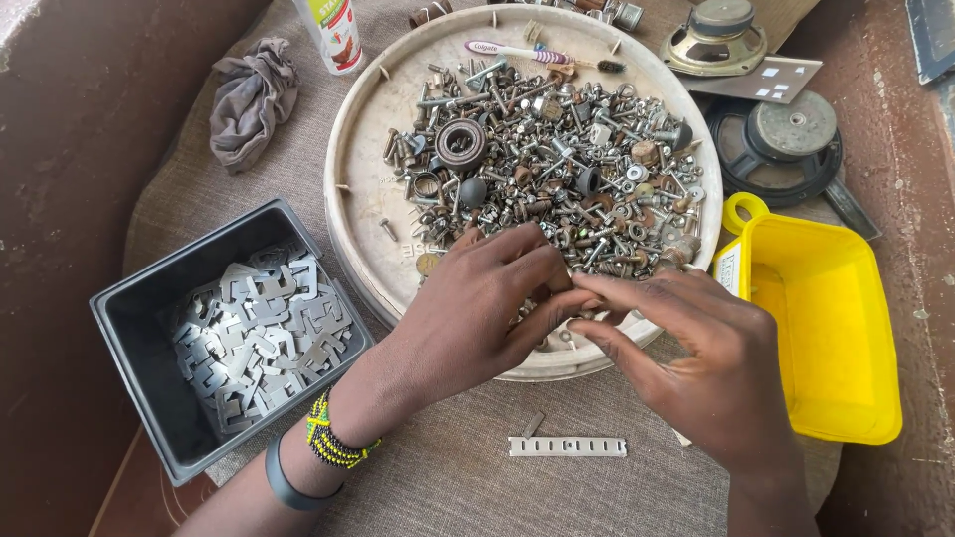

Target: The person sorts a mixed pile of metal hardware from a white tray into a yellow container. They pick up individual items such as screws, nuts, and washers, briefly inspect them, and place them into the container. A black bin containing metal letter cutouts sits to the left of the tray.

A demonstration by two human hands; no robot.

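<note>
A round cream tray (358, 179) holds a heap of screws, nuts, washers and bearings (557, 159). My left hand (477, 308) and my right hand (696, 358) meet over the near edge of the heap, fingertips touching at about the middle. The fingers pinch together on something small that I cannot make out. My left wrist wears a beaded bracelet and a dark band.
A dark grey bin (149, 328) of flat metal stampings sits at the left. A yellow tub (836, 318) stands at the right. A slotted metal strip (567, 447) lies in front on the cloth. Speaker parts (786, 139), a rag (249, 94) and a bottle (333, 35) lie behind.
</note>
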